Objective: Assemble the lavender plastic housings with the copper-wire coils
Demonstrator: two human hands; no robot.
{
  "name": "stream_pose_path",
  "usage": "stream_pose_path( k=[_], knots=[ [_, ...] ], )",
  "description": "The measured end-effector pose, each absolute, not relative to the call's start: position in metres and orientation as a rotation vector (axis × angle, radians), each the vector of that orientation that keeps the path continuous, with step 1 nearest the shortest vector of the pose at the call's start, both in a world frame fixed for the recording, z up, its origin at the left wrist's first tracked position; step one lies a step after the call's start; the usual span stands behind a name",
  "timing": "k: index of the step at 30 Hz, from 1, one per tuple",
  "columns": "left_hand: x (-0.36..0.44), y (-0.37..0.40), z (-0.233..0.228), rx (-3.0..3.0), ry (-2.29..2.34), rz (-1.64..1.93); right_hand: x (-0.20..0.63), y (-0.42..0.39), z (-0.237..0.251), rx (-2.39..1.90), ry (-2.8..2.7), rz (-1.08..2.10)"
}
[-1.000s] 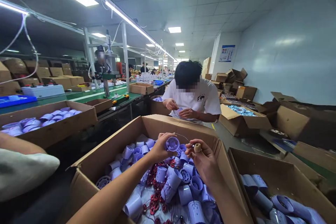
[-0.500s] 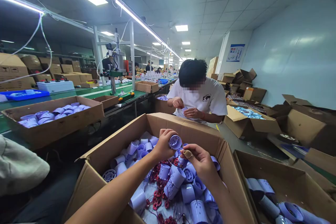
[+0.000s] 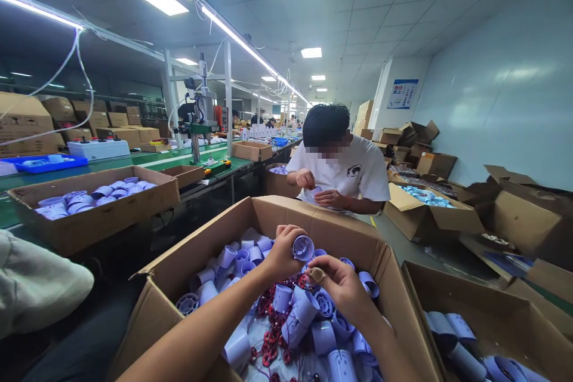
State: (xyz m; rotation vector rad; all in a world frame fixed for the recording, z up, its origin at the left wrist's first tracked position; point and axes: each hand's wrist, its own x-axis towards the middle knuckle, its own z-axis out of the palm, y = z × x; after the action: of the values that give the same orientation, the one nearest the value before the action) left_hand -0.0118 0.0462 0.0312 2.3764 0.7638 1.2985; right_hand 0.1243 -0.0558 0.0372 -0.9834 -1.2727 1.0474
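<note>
My left hand [image 3: 285, 255] is wrapped around a lavender plastic cup [image 3: 303, 248], its open end turned towards me and holes visible in its floor. Just to the right and slightly lower, my right hand [image 3: 342, 286] has thumb and fingertips pinched together close to the cup's rim. A tan wrap [image 3: 317, 275] covers the thumb tip. Whatever sits in that pinch is too small to make out. Below both hands, a large cardboard box [image 3: 172, 289] holds many similar lavender cups [image 3: 298, 316] and a tangle of small red rings [image 3: 271, 343] with dark wires.
Across the box, a co-worker in a white shirt [image 3: 344, 176] handles a similar cup. Another carton [image 3: 492, 292] with cups stands at right. On the left, a shallow carton [image 3: 111, 221] of cups rests by the green conveyor bench [image 3: 179, 158], where a press machine [image 3: 201, 113] stands.
The camera view has shifted slightly, so the scene sits a little lower and further right. My left hand still grips the cup, and my right hand stays pinched beside it.
</note>
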Motion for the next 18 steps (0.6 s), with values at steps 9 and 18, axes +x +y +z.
stream_pose_path(
  k=[9,18],
  knots=[
    [-0.013,0.046,0.032,2.45,0.692,1.261,0.124,-0.054,0.035,-1.029,-1.263,1.029],
    [-0.009,0.042,0.028,2.544,0.666,1.2,0.129,-0.041,0.023,-1.058,-1.134,0.872]
  ],
)
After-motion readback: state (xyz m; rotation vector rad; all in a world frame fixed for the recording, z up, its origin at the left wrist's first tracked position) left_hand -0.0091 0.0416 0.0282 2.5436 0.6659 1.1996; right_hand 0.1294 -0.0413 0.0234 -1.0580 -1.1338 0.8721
